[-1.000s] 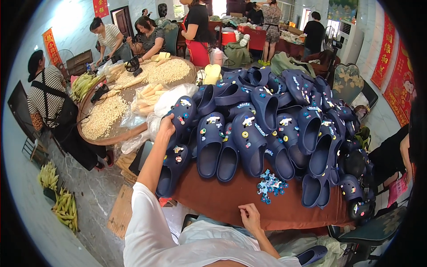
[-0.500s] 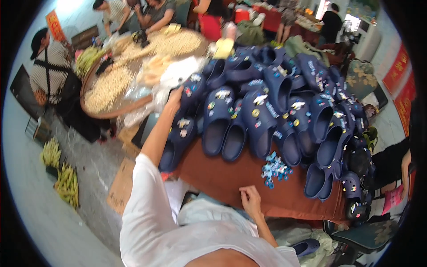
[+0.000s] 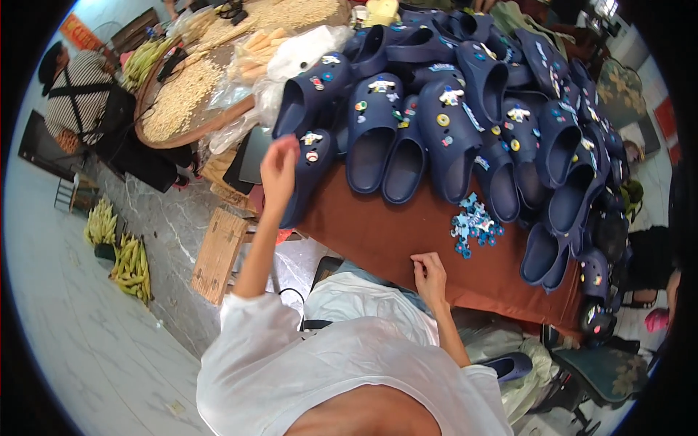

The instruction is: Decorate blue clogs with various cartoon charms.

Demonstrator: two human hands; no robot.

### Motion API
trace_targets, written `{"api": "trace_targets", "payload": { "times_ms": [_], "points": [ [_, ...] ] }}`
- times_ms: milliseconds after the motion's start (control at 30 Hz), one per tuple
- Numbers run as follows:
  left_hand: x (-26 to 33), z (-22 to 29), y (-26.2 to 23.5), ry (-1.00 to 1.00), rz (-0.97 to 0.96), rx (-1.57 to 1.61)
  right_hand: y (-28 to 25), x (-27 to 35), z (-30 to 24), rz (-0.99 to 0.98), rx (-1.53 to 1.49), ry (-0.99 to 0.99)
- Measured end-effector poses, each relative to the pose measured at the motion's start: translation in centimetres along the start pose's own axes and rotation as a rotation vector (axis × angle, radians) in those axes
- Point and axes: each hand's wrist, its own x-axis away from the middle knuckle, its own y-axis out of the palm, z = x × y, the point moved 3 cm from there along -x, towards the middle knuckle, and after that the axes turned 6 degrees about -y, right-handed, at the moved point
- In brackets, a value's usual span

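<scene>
So the left hand (image 3: 279, 168) is up at the near-left corner of the shoe pile, fingers curled around the edge of a navy clog (image 3: 309, 171) that hangs over the edge of the brown table (image 3: 392, 236), so it's gripping that one. The clog has a couple of little charms (image 3: 311, 138) stuck on its top. The right hand (image 3: 430, 275) sits low on the table's near edge, fingers loosely bent with the tips on the cloth; honestly can't tell if there's something small pinched in it. Just beyond that hand is a small heap of light blue charms (image 3: 472, 224), lying loose on the table and not touching the hand. Behind all that is a big pile of navy clogs (image 3: 465, 109) covering most of the tabletop, many with colourful charms on them. Off to the left there's a round tray of pale kernels (image 3: 182, 98) and some corn cobs (image 3: 131, 258) on the floor, with a person in a striped top (image 3: 80, 94) sitting near the tray.
</scene>
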Motion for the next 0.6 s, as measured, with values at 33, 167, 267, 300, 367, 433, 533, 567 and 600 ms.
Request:
{"api": "trace_targets", "payload": {
  "times_ms": [33, 167, 267, 300, 367, 433, 533, 567, 600],
  "points": [
    [2.1, -1.0, 1.6, -0.012, -0.088, -0.022, -0.5, 0.1, 0.1, 0.039, 0.014, 0.031],
    [11.9, -3.9, 5.6, -0.161, -0.251, -0.028, -0.7, -0.3, -0.2, 0.039, 0.020, -0.026],
    [16.3, -3.4, 10.3, -0.304, -0.411, -0.042, -1.5, -0.8, 0.2, 0.086, 0.001, -0.041],
    [16.6, -2.5, 11.7, -0.302, -0.446, -0.034, -2.1, -1.1, 0.2, 0.139, 0.023, -0.052],
    [16.9, -0.3, 14.6, -0.061, -0.590, -0.212, -3.5, -1.9, 0.5, 0.224, 0.063, -0.045],
    [17.1, 0.5, 17.0, 0.030, -0.630, -0.221, -5.6, -2.9, 1.3, 0.384, 0.024, 0.043],
    [17.8, 0.9, 20.2, 0.120, -0.680, -0.223, -9.0, -4.3, 1.7, 0.594, 0.096, 0.006],
    [18.1, 0.6, 20.8, 0.112, -0.694, -0.222, -10.1, -4.6, 1.7, 0.589, 0.103, 0.066],
    [18.5, 0.1, 21.3, 0.125, -0.715, -0.210, -10.9, -4.6, 1.4, 0.613, 0.114, 0.073]
  ]
}}
